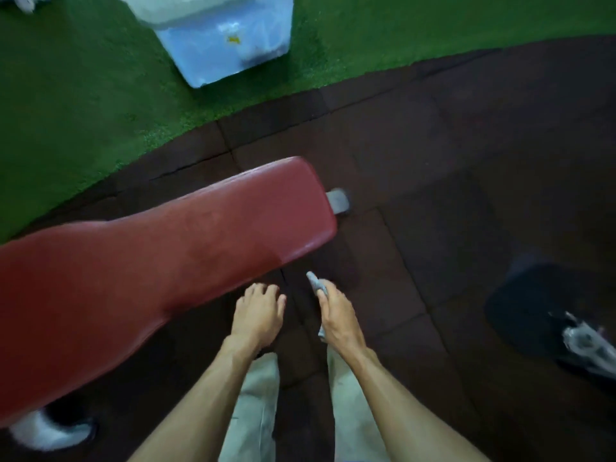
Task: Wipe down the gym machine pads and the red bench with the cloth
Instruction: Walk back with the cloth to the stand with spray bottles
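The red bench (160,258) runs from the lower left up toward the middle, its padded top facing me. My left hand (258,311) hovers just off the bench's near edge, fingers apart and holding nothing. To its right, my right hand (336,318) is closed around a small grey cloth (314,281); one end of the cloth sticks out past the fingers and another bit shows below the palm. Both hands are over the dark floor, not touching the bench top.
A pale blue bin (223,38) with a plastic liner stands on green turf (83,105) beyond the bench. Dark rubber floor tiles (450,168) fill the right side. A grey bench foot (338,201) pokes out at the bench's end. A dark object (540,315) lies at right.
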The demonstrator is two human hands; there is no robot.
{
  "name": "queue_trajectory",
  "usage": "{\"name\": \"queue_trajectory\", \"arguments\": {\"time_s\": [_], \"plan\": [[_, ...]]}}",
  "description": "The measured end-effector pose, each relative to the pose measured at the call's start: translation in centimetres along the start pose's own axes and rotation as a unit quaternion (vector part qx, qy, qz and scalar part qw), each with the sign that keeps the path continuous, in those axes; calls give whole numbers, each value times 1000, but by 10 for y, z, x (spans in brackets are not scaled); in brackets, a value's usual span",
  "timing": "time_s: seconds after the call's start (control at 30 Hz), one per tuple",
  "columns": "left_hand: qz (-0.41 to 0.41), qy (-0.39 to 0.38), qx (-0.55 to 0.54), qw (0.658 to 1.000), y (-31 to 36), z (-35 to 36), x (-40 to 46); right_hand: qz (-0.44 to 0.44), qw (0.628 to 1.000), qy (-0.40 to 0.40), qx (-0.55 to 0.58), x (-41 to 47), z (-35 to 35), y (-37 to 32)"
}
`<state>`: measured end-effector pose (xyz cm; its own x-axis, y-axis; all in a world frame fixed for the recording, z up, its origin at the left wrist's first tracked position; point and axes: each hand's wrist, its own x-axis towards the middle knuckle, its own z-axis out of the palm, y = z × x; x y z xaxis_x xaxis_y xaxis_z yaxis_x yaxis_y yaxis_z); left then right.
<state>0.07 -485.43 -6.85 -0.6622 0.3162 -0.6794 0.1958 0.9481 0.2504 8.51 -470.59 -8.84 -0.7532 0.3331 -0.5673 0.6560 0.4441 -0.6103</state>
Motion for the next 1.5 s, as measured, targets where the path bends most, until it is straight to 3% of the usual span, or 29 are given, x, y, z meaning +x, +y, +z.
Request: {"name": "queue_trajectory", "arguments": {"time_s": [0.27, 0.5, 0.7, 1.0, 1.5], "plan": [[146, -104, 127, 975, 118, -32, -67, 150, 982, 97, 58, -110, -90, 22], [231, -144, 196, 942, 275, -30, -50, 213, 945, 169, 180, -121, -200, 85], [278, -138, 208, 928, 416, -23, -28, 244, 925, 201, 211, -110, -315, 150], [346, -136, 245, 895, 619, -29, 65, 259, 889, 282, 250, -23, -486, 224], [404, -143, 276, 860, 1043, -108, 263, 276, 855, 347, 271, 188, -863, 334]]}}
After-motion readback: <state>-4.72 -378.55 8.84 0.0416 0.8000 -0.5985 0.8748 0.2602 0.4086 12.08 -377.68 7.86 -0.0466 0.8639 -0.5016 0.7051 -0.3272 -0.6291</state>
